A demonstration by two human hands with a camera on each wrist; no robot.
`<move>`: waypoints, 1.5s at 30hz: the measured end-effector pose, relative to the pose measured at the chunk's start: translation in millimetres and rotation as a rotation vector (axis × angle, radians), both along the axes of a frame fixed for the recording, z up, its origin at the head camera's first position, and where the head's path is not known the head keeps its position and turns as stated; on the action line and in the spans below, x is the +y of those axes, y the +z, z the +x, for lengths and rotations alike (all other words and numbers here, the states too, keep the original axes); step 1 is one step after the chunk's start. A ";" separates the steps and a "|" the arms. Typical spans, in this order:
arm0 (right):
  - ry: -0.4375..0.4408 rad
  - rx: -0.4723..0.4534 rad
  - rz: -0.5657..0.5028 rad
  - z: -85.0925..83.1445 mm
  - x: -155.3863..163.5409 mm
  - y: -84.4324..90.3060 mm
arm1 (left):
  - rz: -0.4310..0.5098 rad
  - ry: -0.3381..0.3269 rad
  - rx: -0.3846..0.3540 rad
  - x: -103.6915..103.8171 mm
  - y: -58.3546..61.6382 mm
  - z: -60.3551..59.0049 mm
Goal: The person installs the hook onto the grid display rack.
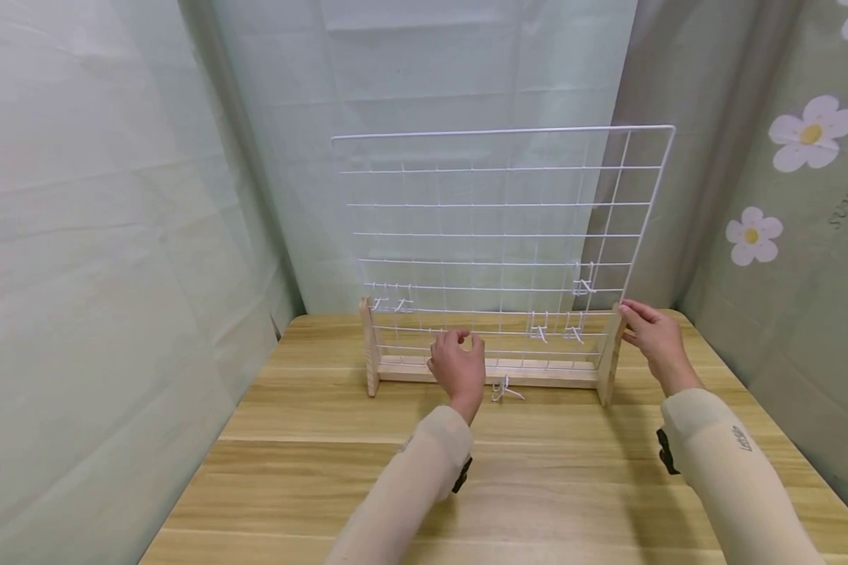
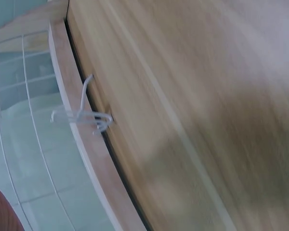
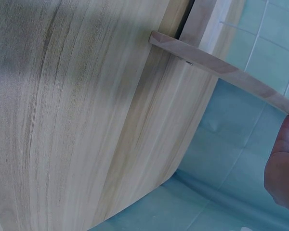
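Note:
A white wire grid panel [image 1: 472, 234] stands upright in a wooden base [image 1: 487, 374] with two side posts. At the right post [image 1: 612, 357], my right hand [image 1: 653, 337] pinches the upper end; the right wrist view shows a finger [image 3: 282, 139] against that wood. My left hand [image 1: 459, 365] is in front of the grid's lower middle, fingers loosely curved, with nothing visible in them. Just right of it, a white wire hook [image 1: 506, 390] lies by the base's front edge. Several similar hooks hang on the grid, including a hook [image 1: 583, 286] at right and a hook [image 1: 401, 305] at left.
The stand sits toward the back of a wood-grain table [image 1: 311, 455]. Pale cloth [image 1: 113, 235] hangs at the left and behind. At the right, a curtain with white flowers [image 1: 813, 133] runs along the table's side.

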State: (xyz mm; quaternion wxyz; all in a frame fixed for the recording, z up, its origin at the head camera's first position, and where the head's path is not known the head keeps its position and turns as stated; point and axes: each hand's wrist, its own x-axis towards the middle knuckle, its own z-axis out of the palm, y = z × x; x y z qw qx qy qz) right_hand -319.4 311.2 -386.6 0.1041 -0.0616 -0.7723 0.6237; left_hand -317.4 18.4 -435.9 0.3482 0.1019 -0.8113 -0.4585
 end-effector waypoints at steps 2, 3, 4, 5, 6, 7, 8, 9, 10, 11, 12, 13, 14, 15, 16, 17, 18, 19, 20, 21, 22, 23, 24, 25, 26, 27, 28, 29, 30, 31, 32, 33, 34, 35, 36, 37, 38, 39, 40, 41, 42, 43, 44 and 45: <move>0.003 0.002 -0.001 0.0 0.5 -0.2 | -0.001 -0.004 0.011 4.9 -1.2 1.6; 0.004 0.002 -0.001 -0.1 0.8 -0.4 | -0.002 -0.006 0.015 7.1 -2.2 2.3; 0.005 0.003 -0.001 0.0 0.8 -0.5 | -0.006 -0.006 0.020 9.1 -3.2 3.0; 0.005 0.003 0.002 0.1 0.8 -0.5 | -0.008 -0.007 0.023 11.0 -4.7 3.7; 0.004 0.001 0.002 0.1 0.9 -0.6 | -0.009 -0.009 0.024 12.7 -6.0 4.5; 0.003 0.001 -0.002 0.0 0.9 -0.6 | -0.011 -0.010 0.026 14.3 -7.5 5.5; 0.003 -0.001 0.002 0.0 1.0 -0.7 | -0.012 -0.014 0.023 15.7 -9.1 6.6; 0.002 0.002 0.003 0.1 0.9 -0.7 | -0.012 -0.020 0.021 17.1 -10.8 7.9; 0.003 0.005 0.001 0.1 0.9 -0.7 | -0.016 -0.024 0.017 18.6 -12.7 9.2; 0.005 0.006 0.000 0.0 1.0 -0.8 | -0.015 -0.030 0.015 19.9 -14.6 10.7; 0.006 0.007 -0.011 -0.1 1.1 -0.7 | -0.014 -0.036 0.016 21.2 -16.7 12.0; 0.008 0.011 -0.013 0.0 1.0 -0.7 | -0.024 -0.038 0.011 22.5 -19.5 12.7; 0.010 0.016 -0.012 -0.3 1.1 -0.7 | -0.030 -0.042 0.008 23.8 -22.2 13.6; 0.011 0.021 -0.015 -0.6 1.0 -0.7 | -0.039 -0.046 0.005 25.1 -25.2 14.1; 0.009 0.020 -0.020 -0.8 1.4 -0.9 | -0.048 -0.051 0.002 27.0 -28.3 14.4; 0.006 0.021 -0.021 -0.8 1.7 -1.0 | -0.056 -0.060 -0.001 28.4 -31.2 14.5; 0.003 0.022 -0.019 -0.9 1.7 -1.1 | -0.064 -0.071 -0.007 29.6 -33.9 14.5; 0.003 0.027 -0.009 -0.8 1.4 -1.0 | -0.071 -0.081 -0.016 30.8 -36.5 14.3; 0.002 0.028 -0.009 -0.7 1.1 -0.9 | -0.069 -0.093 -0.022 31.7 -38.6 14.4; 0.003 0.027 -0.006 -0.6 0.6 -0.8 | -0.074 -0.100 -0.035 32.3 -40.8 13.9; 0.005 0.028 -0.002 -0.5 0.3 -0.7 | -0.074 -0.104 -0.056 32.7 -42.7 13.5; 0.007 0.029 0.004 -0.4 0.0 -0.8 | -0.078 -0.106 -0.080 32.8 -44.8 12.9; 0.009 0.030 0.007 -0.3 -0.4 -0.8 | -0.082 -0.107 -0.108 32.9 -46.7 12.2; 0.010 0.031 0.005 -0.2 -0.8 -0.8 | -0.088 -0.105 -0.138 32.8 -48.5 11.5; 0.008 0.030 0.008 -0.2 -0.9 -0.9 | -0.096 -0.105 -0.158 32.8 -50.2 10.8; 0.007 0.031 0.010 -0.2 -0.9 -1.1 | -0.104 -0.108 -0.181 32.7 -51.6 10.1; 0.005 0.033 0.005 -0.3 -0.9 -1.2 | -0.109 -0.111 -0.199 32.6 -52.8 9.7; 0.003 0.034 0.002 -0.4 -0.7 -1.3 | -0.117 -0.116 -0.213 32.5 -53.7 9.2; 0.001 0.034 -0.001 -0.6 -0.4 -1.4 | -0.119 -0.120 -0.229 32.4 -54.3 9.1; 0.000 0.033 -0.004 -1.1 -1.0 -1.6 | -0.121 -0.121 -0.239 31.4 -54.8 9.2; -0.001 0.032 -0.002 -1.4 -1.4 -1.7 | -0.122 -0.125 -0.242 30.6 -55.4 9.3; -0.001 0.031 -0.003 -1.7 -1.7 -1.6 | -0.119 -0.128 -0.253 29.6 -55.7 9.6; -0.002 0.028 -0.002 -1.8 -2.0 -1.5 | -0.116 -0.131 -0.261 28.9 -55.9 9.8; -0.004 0.024 0.001 -1.9 -2.2 -1.2 | -0.112 -0.136 -0.265 28.2 -56.2 10.2; -0.005 0.021 0.003 -1.9 -2.3 -0.8 | -0.105 -0.142 -0.270 27.6 -56.3 10.7; -0.006 0.019 0.004 -2.0 -2.3 -0.5 | -0.106 -0.150 -0.272 27.0 -56.5 11.1; -0.006 0.017 0.003 -1.9 -2.1 -0.2 | -0.105 -0.157 -0.277 26.4 -56.6 11.9; -0.004 0.015 0.006 -1.8 -1.9 0.0 | -0.103 -0.167 -0.279 25.6 -56.2 12.8; -0.003 0.015 0.005 -1.7 -1.7 0.1 | -0.106 -0.172 -0.285 24.9 -56.1 13.9; -0.002 0.016 0.004 -1.8 -1.3 0.0 | -0.106 -0.181 -0.287 24.0 -55.8 15.1; 0.000 0.018 0.005 -1.7 -0.8 -0.3 | -0.104 -0.190 -0.286 23.0 -55.5 16.4; 0.002 0.021 0.002 -1.5 -0.5 -0.4 | -0.106 -0.197 -0.278 21.9 -55.3 17.5; 0.002 0.025 0.000 -1.4 -0.1 -0.7 | -0.100 -0.205 -0.269 20.5 -55.2 18.6; 0.000 0.028 0.002 -1.3 0.3 -1.0 | -0.094 -0.212 -0.264 19.0 -55.1 19.4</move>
